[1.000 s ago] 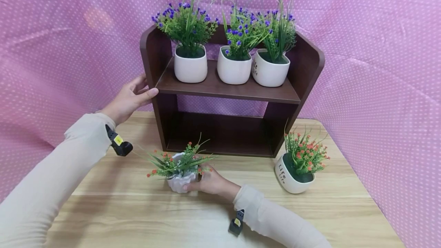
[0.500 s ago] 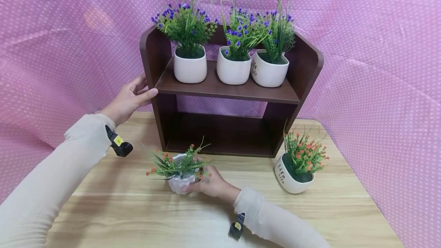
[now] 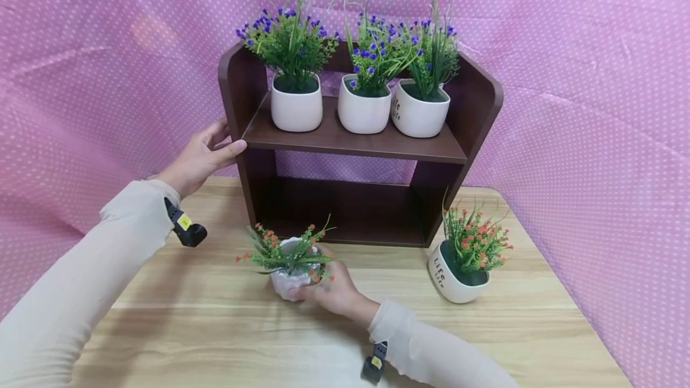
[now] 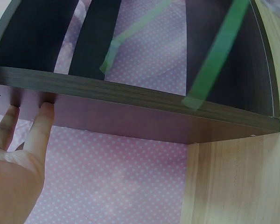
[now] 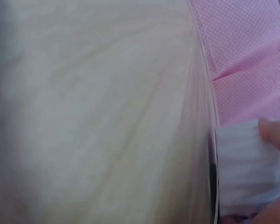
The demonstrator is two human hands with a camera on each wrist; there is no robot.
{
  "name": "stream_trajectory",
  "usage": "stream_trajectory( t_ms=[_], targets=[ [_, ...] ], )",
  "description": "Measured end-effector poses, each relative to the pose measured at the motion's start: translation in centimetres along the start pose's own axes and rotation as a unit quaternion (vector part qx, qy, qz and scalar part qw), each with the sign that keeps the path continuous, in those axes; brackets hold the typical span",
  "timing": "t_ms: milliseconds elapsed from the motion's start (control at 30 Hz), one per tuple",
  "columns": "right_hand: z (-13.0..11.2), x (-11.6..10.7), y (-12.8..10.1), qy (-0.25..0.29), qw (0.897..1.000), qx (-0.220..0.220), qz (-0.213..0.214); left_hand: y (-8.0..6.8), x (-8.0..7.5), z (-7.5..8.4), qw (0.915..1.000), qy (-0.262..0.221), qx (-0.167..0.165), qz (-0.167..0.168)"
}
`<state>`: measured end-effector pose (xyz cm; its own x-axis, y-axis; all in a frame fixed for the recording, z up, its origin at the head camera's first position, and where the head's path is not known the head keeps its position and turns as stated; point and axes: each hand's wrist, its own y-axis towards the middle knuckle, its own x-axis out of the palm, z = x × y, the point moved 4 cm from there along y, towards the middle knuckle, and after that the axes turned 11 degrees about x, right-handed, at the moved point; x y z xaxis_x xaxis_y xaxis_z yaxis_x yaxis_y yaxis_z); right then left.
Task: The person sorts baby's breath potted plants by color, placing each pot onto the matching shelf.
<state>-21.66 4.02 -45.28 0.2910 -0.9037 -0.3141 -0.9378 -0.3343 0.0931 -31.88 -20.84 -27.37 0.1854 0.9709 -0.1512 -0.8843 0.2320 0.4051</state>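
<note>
My right hand [image 3: 331, 286] grips a white ridged flowerpot [image 3: 286, 283], thumb on its near side. Orange-flowered greenery spreads from the pot, which is tilted in front of the shelf. In the right wrist view the thumb lies on the pot's white wall [image 5: 247, 163]. My left hand [image 3: 199, 157] holds the left side panel of a dark brown two-tier shelf [image 3: 350, 147]. Its thumb lies over the panel's front edge, and its fingers [image 4: 39, 130] press the outer face in the left wrist view.
Three white pots with purple flowers, a left one [image 3: 296, 111], a middle one [image 3: 363, 114] and a right one [image 3: 420, 117], stand on the upper tier. A white "Life" pot [image 3: 458, 286] with orange flowers leans on the table [image 3: 259, 346] at right. Pink dotted cloth [image 3: 582, 106] hangs behind.
My right hand has moved the flowerpot slightly to the right and tipped it. The left hand has kept its place on the shelf's side.
</note>
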Motion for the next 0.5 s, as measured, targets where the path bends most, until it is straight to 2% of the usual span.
stream_trajectory(
  t_ms=[167, 300, 500],
  targets=[
    [-0.2, -0.9, 0.5, 0.039, 0.998, 0.026, 0.047, 0.0, 0.0, -0.1, 1.0, -0.001, -0.004, 0.004],
    [-1.3, -1.6, 0.8, 0.064, 0.995, 0.036, 0.067, -0.1, 0.0, 0.0, 0.9999, -0.002, -0.008, 0.007],
    [-1.2, -2.3, 2.3, 0.031, 0.994, 0.03, 0.1, -0.1, 0.0, 0.0, 1.0, -0.003, -0.004, 0.006]
  ],
)
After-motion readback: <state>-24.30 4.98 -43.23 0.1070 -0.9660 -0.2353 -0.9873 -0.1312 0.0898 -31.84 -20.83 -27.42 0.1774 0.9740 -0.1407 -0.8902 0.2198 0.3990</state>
